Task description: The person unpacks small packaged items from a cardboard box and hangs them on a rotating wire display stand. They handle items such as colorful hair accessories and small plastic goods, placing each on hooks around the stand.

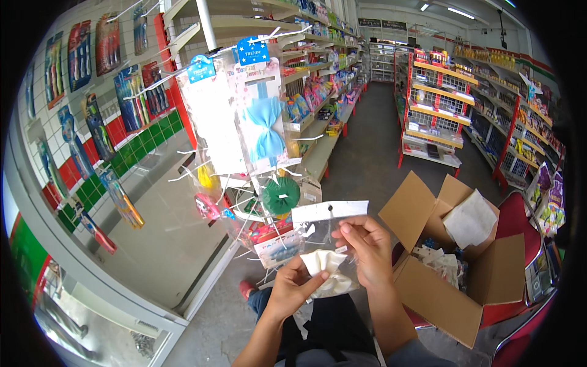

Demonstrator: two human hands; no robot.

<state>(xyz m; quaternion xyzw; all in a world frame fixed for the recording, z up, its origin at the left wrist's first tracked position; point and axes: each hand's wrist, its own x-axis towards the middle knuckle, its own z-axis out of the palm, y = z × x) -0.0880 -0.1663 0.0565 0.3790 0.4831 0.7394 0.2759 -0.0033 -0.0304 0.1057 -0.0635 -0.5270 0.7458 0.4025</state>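
A white fabric bow [331, 277] sits in a clear plastic pouch with a white punched header [331, 212]. My left hand [297, 285] pinches the lower part, its thumb across the bow. Higher up, my right hand [364, 245] holds the pouch's right side between thumb and fingers, close to a small white tag [341, 249]. Just beyond my hands stands a wire display rack with white hooks. From it hang a packaged light-blue bow [266, 128], a round dark-green item [280, 195] and other small packs.
An open cardboard box [440, 293] with small plastic-wrapped goods rests on a red chair [516, 218] at right. Packaged toothbrushes [130, 98] hang over a glass-fronted counter [151, 215] at left. Stocked shelves [321, 98] and a snack rack [435, 110] line the aisle.
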